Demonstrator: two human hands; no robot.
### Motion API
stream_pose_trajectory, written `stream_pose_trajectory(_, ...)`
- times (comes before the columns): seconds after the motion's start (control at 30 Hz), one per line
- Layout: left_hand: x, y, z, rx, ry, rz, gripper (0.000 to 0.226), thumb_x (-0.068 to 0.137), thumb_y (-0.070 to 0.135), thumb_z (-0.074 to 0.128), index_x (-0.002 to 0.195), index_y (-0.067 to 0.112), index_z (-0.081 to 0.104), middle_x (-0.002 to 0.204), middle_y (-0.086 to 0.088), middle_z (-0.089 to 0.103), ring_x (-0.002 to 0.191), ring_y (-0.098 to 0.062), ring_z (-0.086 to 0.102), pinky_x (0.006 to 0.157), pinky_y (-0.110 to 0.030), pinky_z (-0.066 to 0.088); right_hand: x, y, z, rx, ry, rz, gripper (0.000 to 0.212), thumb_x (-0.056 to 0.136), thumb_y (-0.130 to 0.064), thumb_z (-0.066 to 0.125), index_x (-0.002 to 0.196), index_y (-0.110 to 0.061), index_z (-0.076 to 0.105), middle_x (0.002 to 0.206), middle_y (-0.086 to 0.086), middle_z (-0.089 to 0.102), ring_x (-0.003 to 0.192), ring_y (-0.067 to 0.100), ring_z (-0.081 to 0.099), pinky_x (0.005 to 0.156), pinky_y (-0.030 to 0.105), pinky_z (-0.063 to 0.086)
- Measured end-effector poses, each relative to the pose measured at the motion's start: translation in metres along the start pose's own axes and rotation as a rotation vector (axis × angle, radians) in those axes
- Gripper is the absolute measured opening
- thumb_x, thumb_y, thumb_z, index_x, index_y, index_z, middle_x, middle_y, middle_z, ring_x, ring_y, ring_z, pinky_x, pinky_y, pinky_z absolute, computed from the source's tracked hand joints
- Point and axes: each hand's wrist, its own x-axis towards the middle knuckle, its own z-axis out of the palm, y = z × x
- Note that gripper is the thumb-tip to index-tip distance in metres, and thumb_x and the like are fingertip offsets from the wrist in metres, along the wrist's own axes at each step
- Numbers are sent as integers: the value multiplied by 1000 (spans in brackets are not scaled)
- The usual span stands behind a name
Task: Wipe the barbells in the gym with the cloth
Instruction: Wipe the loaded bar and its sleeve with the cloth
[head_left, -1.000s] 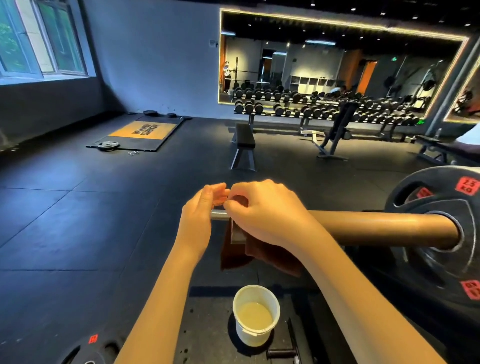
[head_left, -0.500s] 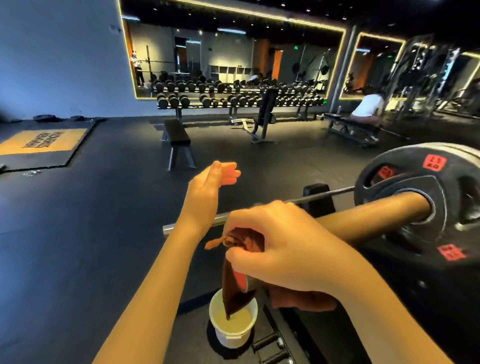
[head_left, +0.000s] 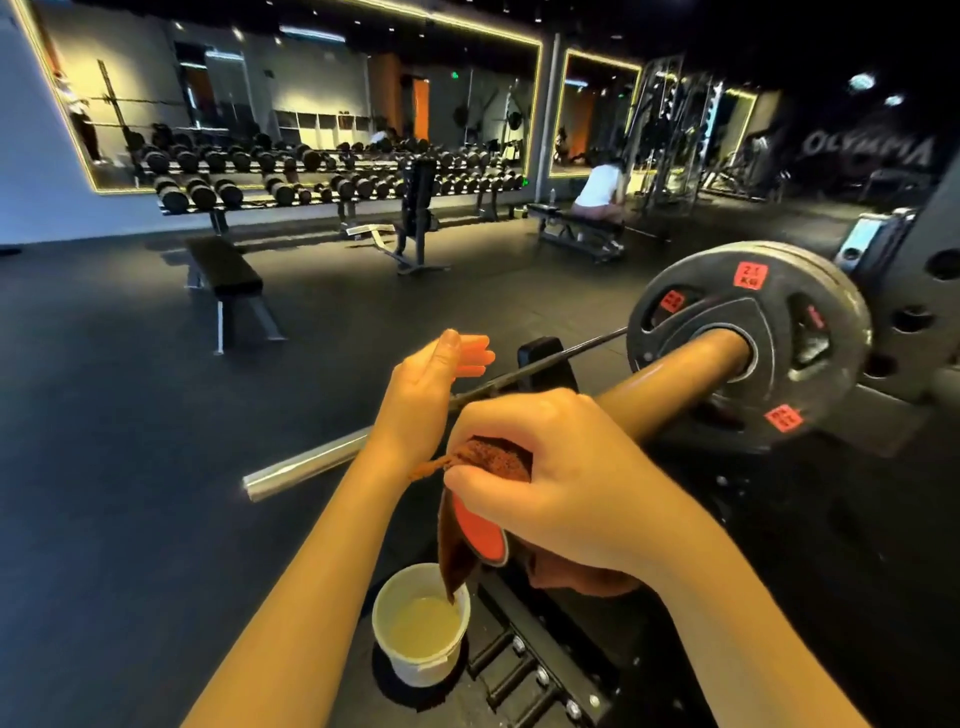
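A barbell with a bronze-coloured sleeve (head_left: 675, 382) runs from centre to a black weight plate (head_left: 748, 291) with red labels at the right. My right hand (head_left: 566, 483) is shut on a brown cloth (head_left: 493, 457) wrapped over the sleeve's near end, where an orange end cap (head_left: 478, 535) shows below my fingers. A tail of the cloth hangs down into a white bucket (head_left: 415, 670) of yellowish liquid on the floor. My left hand (head_left: 421, 400) is raised just left of the cloth, fingers straight and apart, holding nothing.
A second, silver bar (head_left: 306, 465) lies behind my hands, slanting up to the right. A black rack upright (head_left: 930, 291) stands beyond the plate. Farther off are a flat bench (head_left: 223, 275), a dumbbell rack (head_left: 291, 189) under a mirror, and a person (head_left: 600, 189) seated on a bench.
The view has swung right. My left hand has let go of the bar end and opened. My right hand has slid the cloth over the sleeve's end, its tail now dangling into the bucket.
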Motion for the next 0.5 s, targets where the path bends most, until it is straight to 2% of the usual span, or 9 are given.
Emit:
stream_pose_trajectory(0.1,-5,-3,-4,-2,-7,-18,44,98,51,32,111,25,65,109,7,70,108,-11,63,92,-29,44,-4,-1,4,-7,45,-12,3,87,-43,52,88,-42,55,76,-27,56,83,1,59,69,14,47)
stream_pose_trajectory(0.17,-7,-4,-9,6,-3,-13,46,91,53,31,108,28,65,108,8,70,108,-10,62,93,-28,44,-5,-2,6,-3,73,-14,13,86,-48,48,87,-40,57,77,-26,55,84,1,59,69,12,45)
stream_pose_trajectory(0.27,-10,-9,-15,-4,11,-12,45,89,53,29,106,30,64,107,10,70,108,-9,62,95,-30,44,-7,-4,8,-24,112,-2,26,85,-49,46,86,-28,64,79,-19,60,84,5,58,70,15,46)
stream_pose_trajectory(0.4,-7,-18,-17,-3,-15,-11,54,91,54,29,112,21,66,111,3,70,108,-12,63,103,-40,45,-7,-8,10,-40,142,69,22,89,-44,52,84,-26,65,78,-16,61,84,6,60,69,18,47)
stream_pose_trajectory(0.5,0,-22,-13,-37,-65,-12,54,92,55,29,112,21,66,111,1,70,108,-14,63,104,-43,44,-9,-15,13,-29,182,156,23,88,-42,52,84,-24,66,79,-14,63,85,9,60,68,20,47)
